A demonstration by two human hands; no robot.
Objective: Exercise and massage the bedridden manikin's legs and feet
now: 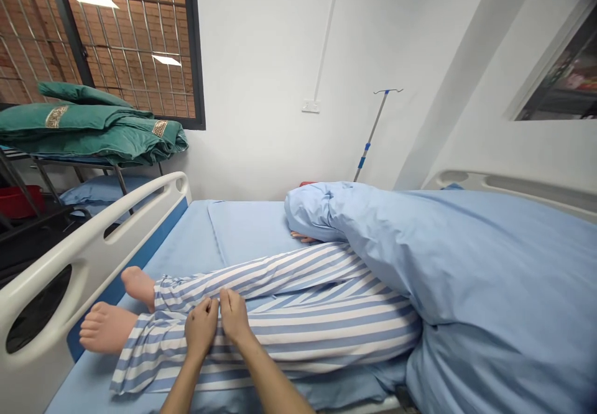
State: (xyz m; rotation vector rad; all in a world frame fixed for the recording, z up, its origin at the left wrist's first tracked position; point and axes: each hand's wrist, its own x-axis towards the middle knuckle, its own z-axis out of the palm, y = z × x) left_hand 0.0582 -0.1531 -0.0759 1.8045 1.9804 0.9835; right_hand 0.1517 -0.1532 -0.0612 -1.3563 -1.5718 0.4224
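A figure lies on a hospital bed in blue-and-white striped pyjama trousers, with the bare feet towards me at the left. My left hand grips the trouser fabric near the upper leg's cuff. Just beside it, my right hand pinches the same fabric, close to the shin. A light blue sheet covers the figure's upper body and hides the head. A small hand shows at the edge of the sheet.
A white bed side rail runs along the left, close to the feet. Beyond it, folded green drapes lie on a metal rack above a red basin. An IV pole stands behind the bed, and another rail lies at the right.
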